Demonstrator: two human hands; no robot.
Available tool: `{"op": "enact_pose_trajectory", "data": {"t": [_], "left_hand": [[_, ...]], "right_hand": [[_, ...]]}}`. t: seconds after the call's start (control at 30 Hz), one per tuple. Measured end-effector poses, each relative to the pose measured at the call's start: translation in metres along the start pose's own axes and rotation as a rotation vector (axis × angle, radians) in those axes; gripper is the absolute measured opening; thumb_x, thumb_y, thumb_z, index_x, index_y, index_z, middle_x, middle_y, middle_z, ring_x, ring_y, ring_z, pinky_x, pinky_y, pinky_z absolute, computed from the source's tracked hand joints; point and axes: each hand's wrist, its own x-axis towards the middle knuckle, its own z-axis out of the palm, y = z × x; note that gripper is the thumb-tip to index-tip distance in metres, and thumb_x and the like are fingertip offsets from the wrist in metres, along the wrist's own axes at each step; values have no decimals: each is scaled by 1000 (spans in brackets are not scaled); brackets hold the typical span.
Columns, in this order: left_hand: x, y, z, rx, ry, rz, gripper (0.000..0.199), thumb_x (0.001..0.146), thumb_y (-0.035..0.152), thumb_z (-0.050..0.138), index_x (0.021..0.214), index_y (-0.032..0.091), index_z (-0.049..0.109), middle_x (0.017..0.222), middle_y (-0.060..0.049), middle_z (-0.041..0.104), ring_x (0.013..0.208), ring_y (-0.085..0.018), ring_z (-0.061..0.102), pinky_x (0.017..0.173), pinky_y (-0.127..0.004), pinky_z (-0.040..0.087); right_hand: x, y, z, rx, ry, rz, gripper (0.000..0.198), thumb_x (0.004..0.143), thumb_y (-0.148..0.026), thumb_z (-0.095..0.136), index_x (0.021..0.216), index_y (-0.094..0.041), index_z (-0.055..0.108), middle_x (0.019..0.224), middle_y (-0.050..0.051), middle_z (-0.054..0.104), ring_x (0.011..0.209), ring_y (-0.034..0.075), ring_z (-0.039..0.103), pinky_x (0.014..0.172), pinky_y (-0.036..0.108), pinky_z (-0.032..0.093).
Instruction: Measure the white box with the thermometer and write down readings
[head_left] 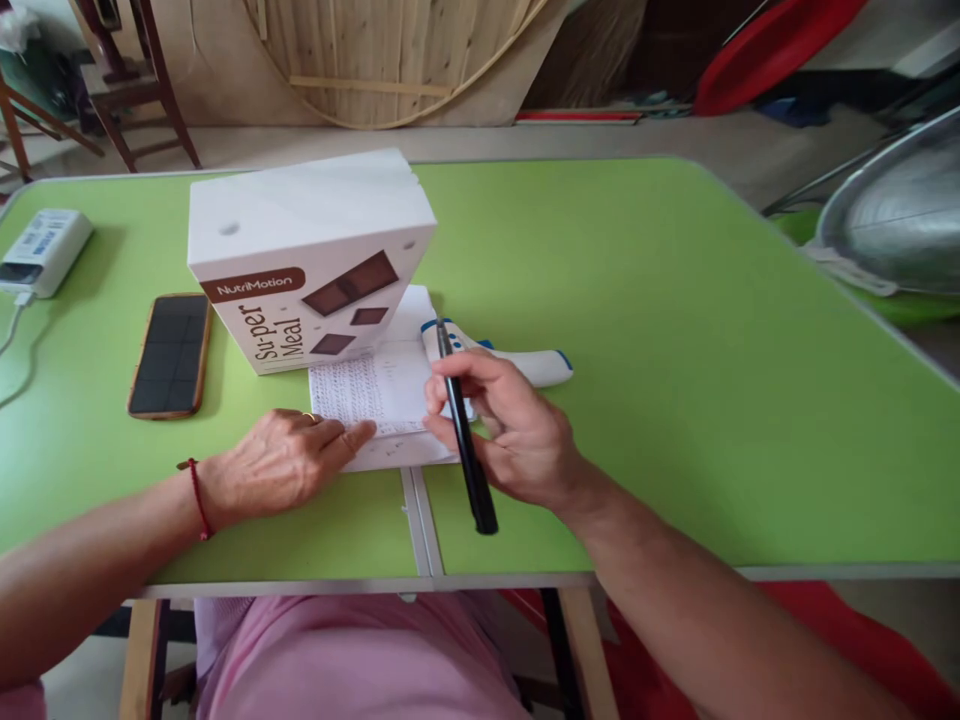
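My right hand (510, 425) grips a black pen (466, 455) between thumb and fingers, its grey tip pointing up and away from me. Under and beside both hands lies a paper sheet or booklet (405, 385), its left part covered with rows of handwriting. My left hand (289, 455), with a ring and a red wrist cord, rests on the table, its fingers stretched onto the paper's lower left edge. Just behind the right hand is a white and blue handheld device, perhaps an infrared thermometer (536, 367), partly hidden by that hand.
A white NutriMotion box (315, 220) stands upright at the paper's far left. Left of it lies a phone (171, 355), and farther off a white power bank (46, 252) with a cable. The green table (675, 400) extends right, near a metal basin (892, 200).
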Motion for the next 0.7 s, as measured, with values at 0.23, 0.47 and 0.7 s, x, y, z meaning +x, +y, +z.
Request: {"op": "enact_pose_trajectory", "data": {"t": [0.23,0.47,0.7], "left_hand": [[0,7,7,-6,-191,-70,37,95,7,38,132,7,41,72,-3,68,52,-17,62,43,-28,38],[5,9,0,-16,-280,-91,35,95,8,41,130,8,42,72,-1,67,54,-18,64,42,-29,38],[7,8,-3,-20,-347,-100,37,94,7,42,131,8,41,75,-2,68,58,-18,66,43,-28,38]], "right_hand": [[-8,8,12,255,59,248,36,96,-49,49,107,-22,69,75,1,64,69,16,61,67,34,52],[0,7,24,166,54,258,6,78,-23,62,82,-19,60,63,-3,62,51,11,54,47,25,45],[0,7,29,-23,90,73,16,76,-18,62,66,-23,50,51,-6,56,42,8,48,39,21,38]]}}
